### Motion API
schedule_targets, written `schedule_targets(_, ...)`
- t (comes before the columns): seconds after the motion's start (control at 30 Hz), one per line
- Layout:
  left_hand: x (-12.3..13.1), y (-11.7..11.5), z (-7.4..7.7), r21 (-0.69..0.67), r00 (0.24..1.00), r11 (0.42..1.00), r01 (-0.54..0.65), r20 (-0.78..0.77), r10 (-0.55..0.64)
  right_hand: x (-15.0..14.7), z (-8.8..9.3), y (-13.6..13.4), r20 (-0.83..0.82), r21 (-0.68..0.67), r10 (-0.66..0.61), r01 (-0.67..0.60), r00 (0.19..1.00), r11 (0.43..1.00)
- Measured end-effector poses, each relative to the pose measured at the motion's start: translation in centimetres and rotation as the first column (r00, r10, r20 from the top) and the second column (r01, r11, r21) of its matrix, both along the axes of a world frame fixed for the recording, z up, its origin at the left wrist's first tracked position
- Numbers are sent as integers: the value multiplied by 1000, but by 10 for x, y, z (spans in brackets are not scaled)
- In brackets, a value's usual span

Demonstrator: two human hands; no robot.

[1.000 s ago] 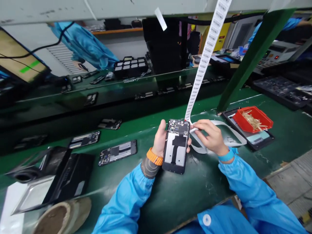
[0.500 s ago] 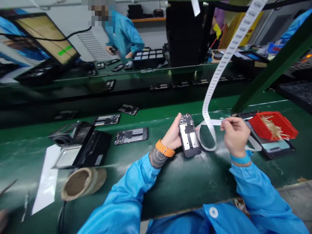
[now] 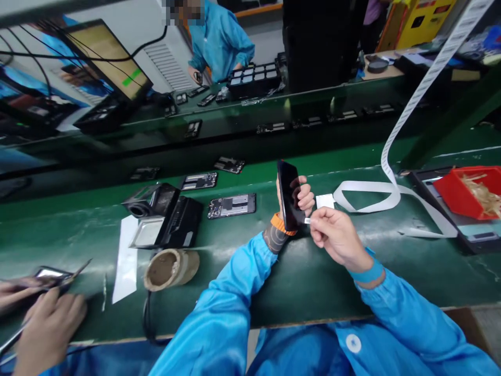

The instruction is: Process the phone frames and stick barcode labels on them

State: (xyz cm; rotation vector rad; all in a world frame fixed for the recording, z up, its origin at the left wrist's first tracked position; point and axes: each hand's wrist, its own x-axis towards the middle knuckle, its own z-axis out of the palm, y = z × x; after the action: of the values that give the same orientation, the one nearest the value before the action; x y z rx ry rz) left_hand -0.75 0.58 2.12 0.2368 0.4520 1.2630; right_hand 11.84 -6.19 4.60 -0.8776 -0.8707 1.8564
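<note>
My left hand [image 3: 304,194] wraps round a phone [image 3: 288,196] and holds it upright over the bench. Its dark screen side is turned to the right, so the back is hidden from me. In my right hand [image 3: 336,235], thumb and forefinger pinch a small white sticker [image 3: 307,221] at the phone's lower edge. Whether the sticker touches the phone I cannot tell. A long strip of printed labels [image 3: 368,204] lies looped on the bench to the right and rises to the upper right corner.
Opened phones [image 3: 232,205] lie to the left. Beyond them are a black device [image 3: 162,216] and a round brown pot [image 3: 172,269]. A red bin [image 3: 450,188] stands at right. A co-worker's hands [image 3: 50,329] work at lower left; another person [image 3: 221,39] stands across the bench.
My left hand has turned the phone from its opened back to its screen side. My right hand has come left to the phone with the sticker. The view has shifted, showing a co-worker's hands.
</note>
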Motion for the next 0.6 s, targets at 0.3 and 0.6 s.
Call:
schedule_targets(0.3, 2, -1, 1, 45, 996, 996, 74, -43, -72, -12, -3, -11, 190, 68, 69, -83, 979, 994)
schedule_targets(0.6, 1, 2, -7, -78, 982, 993, 88, -163, -99, -8, -1, -8, 245, 83, 112, -136, 963, 987)
